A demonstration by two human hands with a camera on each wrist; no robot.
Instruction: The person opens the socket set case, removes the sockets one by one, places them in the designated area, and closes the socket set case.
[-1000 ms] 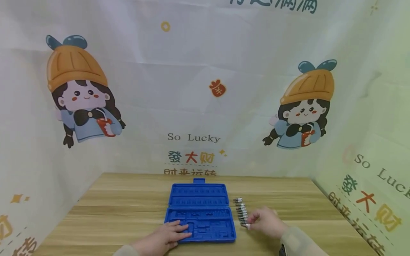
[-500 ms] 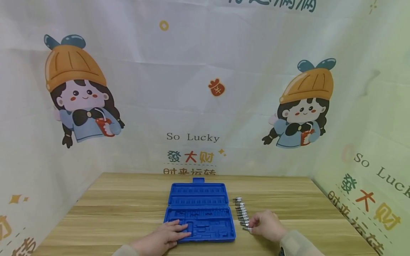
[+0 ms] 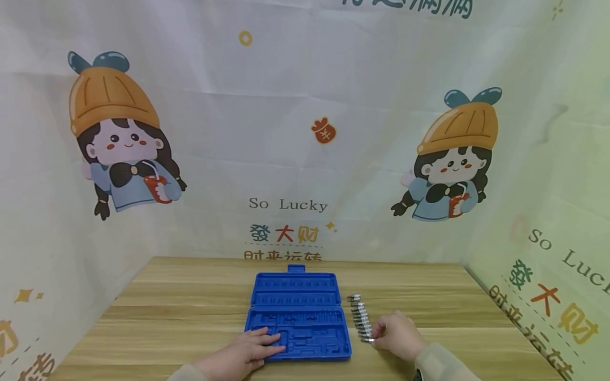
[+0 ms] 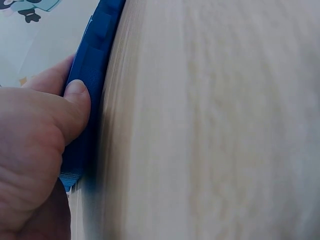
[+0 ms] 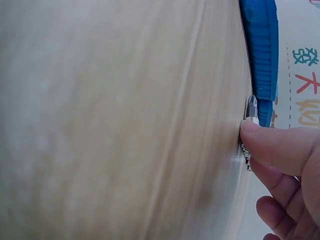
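Observation:
An open blue plastic tool case (image 3: pixel 318 343) lies on the table in the head view, its moulded slots bare. My left hand (image 3: pixel 242 353) rests on its front left corner, fingers stretched over the tray. In the left wrist view the thumb (image 4: pixel 77 102) lies against the case's side wall. To the right of the case, several silver bit sockets (image 3: pixel 360 316) lie in a row. At the row's near end my right hand (image 3: pixel 399 334) pinches a bit socket (image 5: pixel 252 108) between thumb and fingertips, its pointed tip toward the case. The fingers hide part of it.
The lid (image 3: pixel 295 288) of the case lies folded back, its latch tab (image 3: pixel 296 269) pointing away. Wooden table (image 3: pixel 181 301) surface extends on both sides. A printed cloth (image 3: pixel 286 169) hangs behind the table and along its sides.
My right hand has shifted slightly toward the near end of the row, and a bit socket now lies there under its fingertips. The left hand has stayed on the case.

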